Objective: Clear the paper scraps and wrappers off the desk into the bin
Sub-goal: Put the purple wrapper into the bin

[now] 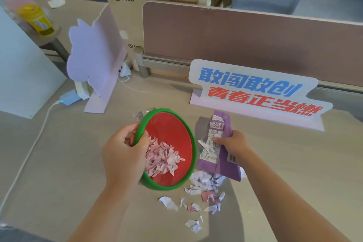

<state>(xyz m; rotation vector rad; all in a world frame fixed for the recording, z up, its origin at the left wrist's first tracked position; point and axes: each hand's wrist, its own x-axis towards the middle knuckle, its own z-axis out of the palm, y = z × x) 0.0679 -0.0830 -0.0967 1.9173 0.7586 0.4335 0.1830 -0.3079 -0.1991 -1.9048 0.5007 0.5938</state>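
Observation:
My left hand (125, 151) grips the rim of a round bin (172, 124), green outside and red inside, tilted toward me above the desk. Pink and white paper scraps (163, 159) lie inside it. My right hand (233, 143) holds a purple snack wrapper (220, 125) upright just right of the bin. More torn paper scraps (204, 184) lie scattered on the desk below the bin and wrapper. A small clear wrapper (140, 114) peeks out behind the bin's far rim.
A printed sign with blue and red characters (255, 92) stands behind the wrapper. A lilac card stand (94, 55) is at the left, with a white cable (35, 139) and a small blue device (68, 97). A brown partition (245, 41) closes the desk's far side.

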